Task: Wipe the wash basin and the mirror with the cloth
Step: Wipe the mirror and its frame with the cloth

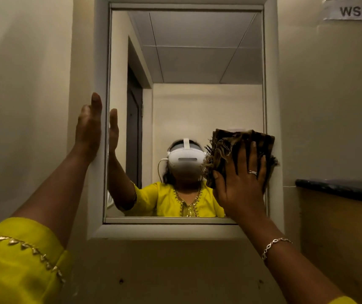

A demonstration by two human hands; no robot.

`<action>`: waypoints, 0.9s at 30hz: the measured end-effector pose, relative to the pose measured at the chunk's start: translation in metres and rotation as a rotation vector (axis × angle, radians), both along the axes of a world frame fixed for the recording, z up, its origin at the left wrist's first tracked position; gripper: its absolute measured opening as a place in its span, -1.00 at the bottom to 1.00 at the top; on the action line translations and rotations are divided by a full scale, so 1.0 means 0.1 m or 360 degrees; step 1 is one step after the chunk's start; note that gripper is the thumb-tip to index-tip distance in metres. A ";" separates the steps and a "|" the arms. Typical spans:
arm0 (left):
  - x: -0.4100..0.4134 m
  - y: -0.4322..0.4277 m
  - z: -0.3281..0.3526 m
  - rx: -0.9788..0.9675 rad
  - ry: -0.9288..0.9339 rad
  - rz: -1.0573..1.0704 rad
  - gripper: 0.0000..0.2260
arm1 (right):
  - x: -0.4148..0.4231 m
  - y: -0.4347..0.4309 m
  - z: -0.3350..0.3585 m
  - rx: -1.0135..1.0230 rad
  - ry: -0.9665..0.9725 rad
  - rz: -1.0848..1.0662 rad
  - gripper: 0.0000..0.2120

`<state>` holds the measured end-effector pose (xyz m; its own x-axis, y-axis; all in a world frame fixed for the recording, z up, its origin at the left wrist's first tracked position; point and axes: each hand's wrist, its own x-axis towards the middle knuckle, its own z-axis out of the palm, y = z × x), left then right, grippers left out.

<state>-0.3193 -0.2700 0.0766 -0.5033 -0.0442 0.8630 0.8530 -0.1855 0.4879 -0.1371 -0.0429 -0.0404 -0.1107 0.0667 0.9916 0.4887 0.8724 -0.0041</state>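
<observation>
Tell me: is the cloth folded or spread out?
Folded: the cloth shows stacked layers under the right hand, which presses it on the mirror.

- The cloth (237, 141) is covered through its lower middle by the right hand (241, 185), which lies flat over it. Only its top and frayed sides show.
- Cloth and hand together hide the lower right corner of the mirror (197, 106).
- The yellow sleeve (15, 260) is cut off by the left and bottom edges.
- The dark surface (340, 189) runs out past the right edge.
</observation>
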 end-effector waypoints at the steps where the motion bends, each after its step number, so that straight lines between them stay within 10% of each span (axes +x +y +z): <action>1: 0.02 0.00 0.00 0.0002 0.0002 -0.0010 -0.52 | -0.03 -0.05 -0.03 -0.0012 0.0005 -0.0010 -0.44; 27: 0.00 -0.15 -0.31 -0.0157 -0.0297 -0.0206 -0.67 | -1.02 -1.43 -0.14 0.0512 -0.0616 0.0241 -0.44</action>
<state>-0.3189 -0.2851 0.0452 -0.6501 0.1108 0.7517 0.7188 -0.2309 0.6557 -0.2386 -0.1860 -0.0541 -0.4578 -0.2795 0.8440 0.2699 0.8608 0.4315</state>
